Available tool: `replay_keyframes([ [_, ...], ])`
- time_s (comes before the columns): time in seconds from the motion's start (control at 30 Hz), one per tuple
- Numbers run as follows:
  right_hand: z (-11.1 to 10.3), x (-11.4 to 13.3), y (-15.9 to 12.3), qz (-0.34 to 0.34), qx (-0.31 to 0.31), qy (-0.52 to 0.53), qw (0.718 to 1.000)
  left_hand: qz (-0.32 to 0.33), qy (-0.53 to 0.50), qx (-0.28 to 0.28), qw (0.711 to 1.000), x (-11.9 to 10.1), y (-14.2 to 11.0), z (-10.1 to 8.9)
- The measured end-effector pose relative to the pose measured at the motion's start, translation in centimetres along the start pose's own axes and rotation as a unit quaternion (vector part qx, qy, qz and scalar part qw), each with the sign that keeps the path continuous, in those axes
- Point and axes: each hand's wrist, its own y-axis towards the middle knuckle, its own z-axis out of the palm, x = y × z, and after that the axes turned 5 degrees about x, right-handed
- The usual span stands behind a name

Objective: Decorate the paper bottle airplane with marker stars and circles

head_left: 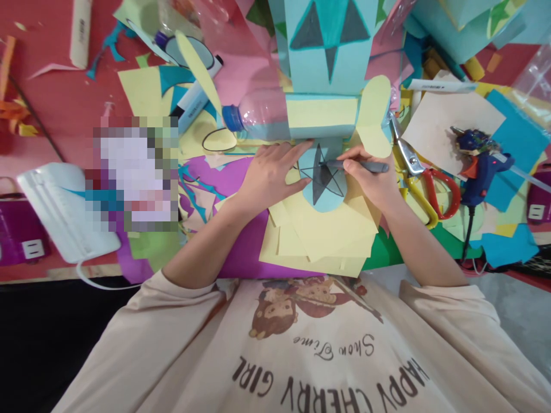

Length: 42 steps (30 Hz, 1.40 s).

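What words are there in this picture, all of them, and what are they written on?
"HAPPY CHERRY GIRL": big letters, upside down, on the shirt.
"Show Time": curly letters, upside down, on the same shirt.
Too small or blurred to read: the print on the marker by the bottle's blue cap, that is the marker; on the white pen at right; and on the white stick at top left.

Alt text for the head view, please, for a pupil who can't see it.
A person's right hand holds a grey pen to a partly filled star on blue paper; the left hand touches the paper. Beyond lies a plastic bottle; scissors and a glue gun lie to the right.
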Motion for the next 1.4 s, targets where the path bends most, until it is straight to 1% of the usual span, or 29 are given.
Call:
replay_keyframes([
  [0.1, 0.0, 0.7, 0.0, 0.006, 0.013, 0.002, 1.000, -0.002, 0.003, 0.006, 1.000, 0.0, 0.0, -0.1],
  [0.23, 0.0, 1.3, 0.0, 0.013, 0.010, 0.007, 1.000, -0.001, 0.006, 0.010, 1.000, 0.0, 0.0, -0.1],
  [0.4, 0.0, 0.4, 0.1, -0.008, -0.015, 0.005, 1.000, 0.004, -0.002, 0.003, 1.000, 0.0, 0.0, 0.0],
  [0.57, 0.0, -0.7, 0.2, -0.019, -0.028, 0.015, 0.999, 0.004, 0.001, 0.002, 1.000, 0.1, 0.0, 0.0],
  [0.87, -0.1, -0.7, 0.1, -0.042, -0.031, 0.029, 0.998, 0.005, 0.006, 0.004, 1.000, 0.0, 0.1, 0.0],
  [0.93, -0.1, -0.6, 0.1, -0.038, -0.028, 0.023, 0.999, 0.002, 0.003, 0.007, 1.000, 0.0, 0.1, 0.0],
  [1.1, -0.1, 0.1, 0.0, -0.002, -0.021, -0.009, 1.000, -0.005, -0.010, 0.010, 1.000, -0.1, 0.0, -0.2],
  [1.27, 0.0, 1.0, 0.0, 0.002, -0.014, -0.022, 1.000, -0.007, -0.010, 0.016, 1.000, -0.1, 0.0, -0.3],
  [1.4, -0.1, 0.7, 0.0, 0.007, -0.022, -0.022, 0.999, -0.013, -0.013, 0.023, 1.000, -0.2, 0.1, -0.4],
])
